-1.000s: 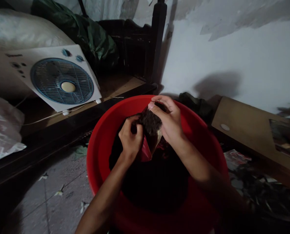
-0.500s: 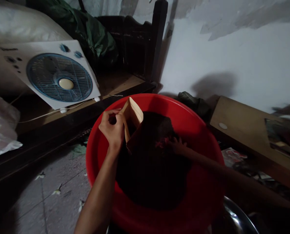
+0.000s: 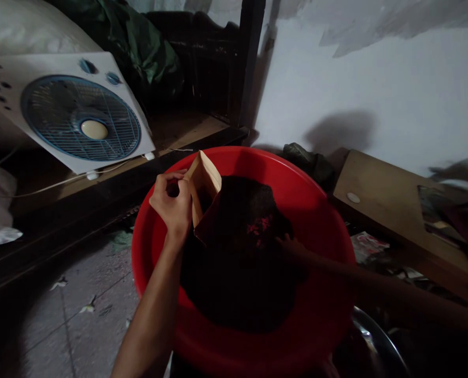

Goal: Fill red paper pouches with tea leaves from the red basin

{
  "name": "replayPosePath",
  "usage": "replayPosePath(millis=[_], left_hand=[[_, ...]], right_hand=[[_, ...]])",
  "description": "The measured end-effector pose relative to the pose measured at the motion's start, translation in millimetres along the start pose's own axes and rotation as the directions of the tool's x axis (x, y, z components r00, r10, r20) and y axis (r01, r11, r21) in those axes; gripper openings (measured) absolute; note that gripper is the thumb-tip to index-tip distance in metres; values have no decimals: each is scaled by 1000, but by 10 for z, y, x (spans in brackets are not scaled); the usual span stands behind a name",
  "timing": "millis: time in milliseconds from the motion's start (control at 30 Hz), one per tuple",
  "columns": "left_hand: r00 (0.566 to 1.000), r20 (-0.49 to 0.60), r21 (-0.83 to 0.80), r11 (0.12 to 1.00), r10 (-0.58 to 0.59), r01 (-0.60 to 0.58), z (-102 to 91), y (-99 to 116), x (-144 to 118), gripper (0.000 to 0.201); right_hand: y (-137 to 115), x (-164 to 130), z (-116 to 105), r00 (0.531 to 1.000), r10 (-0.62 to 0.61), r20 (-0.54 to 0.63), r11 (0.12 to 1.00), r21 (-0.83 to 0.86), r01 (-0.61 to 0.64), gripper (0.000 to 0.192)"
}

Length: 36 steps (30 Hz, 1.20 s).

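A big red basin (image 3: 308,189) stands on the floor, holding a dark heap of loose stuff (image 3: 237,252). My left hand (image 3: 173,205) pinches the rim of a small brown paper bag (image 3: 203,181), holding its mouth apart over the heap. My right hand (image 3: 293,252) is down in the dark stuff at the basin's right side. It sits in deep shadow, so its fingers are hard to make out.
A white box fan (image 3: 76,113) leans on a low wooden platform (image 3: 100,181) at the left. A green cloth (image 3: 147,47) and dark wooden furniture (image 3: 218,58) stand behind. A wooden board (image 3: 391,205) lies at right, a metal bowl (image 3: 375,336) at bottom right.
A second ago both hands were together at the bag, pressing dark stuff in. Since then my right hand has dropped into the heap, and my left keeps hold of the bag.
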<state>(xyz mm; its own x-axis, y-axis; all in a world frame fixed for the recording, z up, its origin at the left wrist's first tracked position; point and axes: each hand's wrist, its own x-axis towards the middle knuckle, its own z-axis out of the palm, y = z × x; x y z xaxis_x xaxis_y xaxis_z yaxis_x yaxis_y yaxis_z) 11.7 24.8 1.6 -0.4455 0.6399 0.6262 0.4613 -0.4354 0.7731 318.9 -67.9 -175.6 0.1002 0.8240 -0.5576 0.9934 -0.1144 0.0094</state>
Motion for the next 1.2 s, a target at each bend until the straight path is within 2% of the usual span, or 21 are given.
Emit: replayPosePath(millis=[67,167,233,300,367,433,467,533,600,667,767,867,967,1067,1100,1133,1167,1200], left_hand=[[999,43,-42,999,28,-26,17,-33,-22,10],[989,114,-114,990,95,-82,56,-84,-80,9],[980,151,-131,985,132,-112,81,-98,-128,10],[971,184,-128,983,153,-131,100,-90,-176,11],[958,225,-126,980,177,-151,113,-63,-220,12],[939,268,-130,974,214,-185,125,-27,-255,12],[928,286,-138,969,238,-206,130,-9,-269,12],[906,312,-162,956,286,-246,140,22,-290,13],[893,324,-178,947,314,-268,146,35,-303,14],[889,330,-176,946,318,-273,147,30,-307,14],[897,323,-142,953,301,-269,138,5,-299,13],[912,300,-109,960,280,-259,122,-12,-282,14],[930,269,-83,968,250,-236,105,-18,-258,15],[949,226,-65,976,218,-208,90,-42,-219,15],[958,205,-60,979,202,-194,84,-54,-202,15],[966,183,-55,983,184,-177,76,-67,-182,16],[973,161,-49,986,165,-159,68,-77,-162,16],[979,143,-43,989,145,-141,60,-85,-142,16]], right_hand=[[-12,-53,-28,999,-43,20,996,77,41,72],[-65,-99,-124,984,-178,9,957,236,171,61],[-138,-109,-234,963,-268,-37,906,331,265,49],[-251,-132,-399,947,-293,-132,830,456,321,36],[-401,-203,-643,941,-207,-268,663,669,336,27],[-580,-331,-968,907,-14,-420,354,847,397,25],[-676,-409,-1152,871,97,-482,193,867,458,27],[-876,-560,-1525,778,233,-584,-29,795,605,29],[-1080,-659,-1845,715,278,-642,-153,705,692,28],[-1272,-681,-2057,662,295,-689,-203,631,748,26],[-1499,-622,-2179,582,289,-760,-197,548,813,23],[-1596,-585,-2206,531,252,-809,-171,503,848,20],[-1527,-526,-2228,482,210,-851,-126,465,876,17],[-1283,-250,-2121,425,249,-870,-39,430,902,18],[-1164,-110,-2022,425,278,-861,23,449,893,20],[-1030,36,-1889,447,285,-848,101,490,866,22],[-886,175,-1725,492,278,-825,224,554,802,24],[-736,294,-1539,603,170,-779,393,615,684,24]])
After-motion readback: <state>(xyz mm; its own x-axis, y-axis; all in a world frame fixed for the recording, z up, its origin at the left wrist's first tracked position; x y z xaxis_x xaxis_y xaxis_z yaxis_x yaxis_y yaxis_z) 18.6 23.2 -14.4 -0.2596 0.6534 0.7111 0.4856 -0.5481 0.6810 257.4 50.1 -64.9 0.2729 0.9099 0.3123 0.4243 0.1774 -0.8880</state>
